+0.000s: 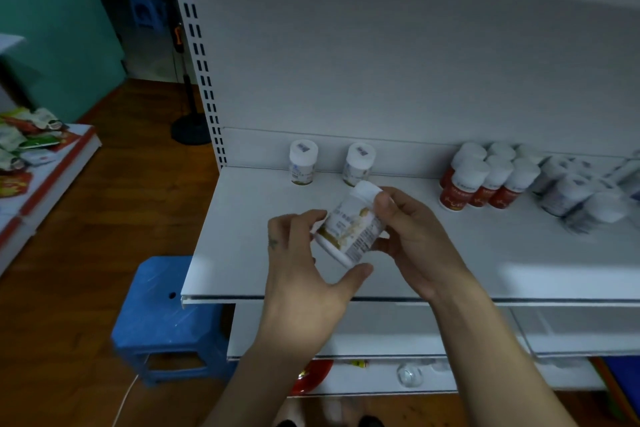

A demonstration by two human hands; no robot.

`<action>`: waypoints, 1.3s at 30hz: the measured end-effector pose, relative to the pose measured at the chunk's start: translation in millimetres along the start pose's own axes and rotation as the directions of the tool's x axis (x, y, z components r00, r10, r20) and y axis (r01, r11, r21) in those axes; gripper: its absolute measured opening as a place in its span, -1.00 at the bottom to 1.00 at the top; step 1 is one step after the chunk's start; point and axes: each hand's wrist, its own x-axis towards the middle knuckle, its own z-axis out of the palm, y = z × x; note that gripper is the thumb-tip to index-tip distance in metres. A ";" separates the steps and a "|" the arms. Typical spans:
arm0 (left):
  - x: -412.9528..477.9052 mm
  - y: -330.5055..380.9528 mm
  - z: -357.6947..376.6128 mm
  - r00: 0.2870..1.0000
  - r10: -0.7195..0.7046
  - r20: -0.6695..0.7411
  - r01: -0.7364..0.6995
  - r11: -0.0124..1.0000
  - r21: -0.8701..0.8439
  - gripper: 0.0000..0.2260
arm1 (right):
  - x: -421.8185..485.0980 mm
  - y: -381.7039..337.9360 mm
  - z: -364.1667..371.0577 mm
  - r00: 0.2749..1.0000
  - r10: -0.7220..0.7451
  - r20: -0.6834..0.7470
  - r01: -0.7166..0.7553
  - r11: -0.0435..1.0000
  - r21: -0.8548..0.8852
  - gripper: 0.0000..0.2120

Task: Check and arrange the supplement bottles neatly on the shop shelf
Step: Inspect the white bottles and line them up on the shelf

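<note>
A white supplement bottle with a gold label (349, 224) is tilted in the air above the white shelf (242, 236). My left hand (304, 263) grips its base with fingers and thumb. My right hand (412, 236) holds the cap end, thumb on the white cap. Two matching white bottles (303, 162) (359, 164) stand upright at the shelf's back, apart from each other. To the right, several red-labelled bottles (485, 180) stand packed together.
Several white and grey bottles (575, 194) crowd the shelf's far right, blurred. A blue plastic stool (162, 319) stands on the wooden floor left of the shelf. Lower shelves (381, 378) hold a red item and a clear object. Packaged goods lie on a low display (31, 149) at left.
</note>
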 end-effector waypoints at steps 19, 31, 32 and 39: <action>9.2 9.8 -1.1 0.958 -0.211 0.195 0.251 0.945 -0.210 -0.79 | 2.9 -9.5 -10.1 1.000 -0.021 0.012 0.022 0.998 -0.060 -0.54; 10.0 -0.4 -9.9 0.961 -0.192 0.199 0.225 0.961 -0.160 -0.66 | 4.2 -6.1 -7.0 0.999 0.016 0.050 -0.009 0.991 -0.137 -0.56; 10.6 -1.1 -10.9 0.958 -0.191 0.213 0.227 0.960 -0.162 -0.67 | 4.2 -5.7 -6.3 0.999 0.021 0.047 -0.014 0.991 -0.137 -0.54; 17.8 -6.5 -13.1 0.944 -0.215 0.252 0.258 0.954 -0.150 -0.62 | 5.7 -4.6 2.0 0.999 0.053 0.003 -0.051 0.974 -0.220 -0.61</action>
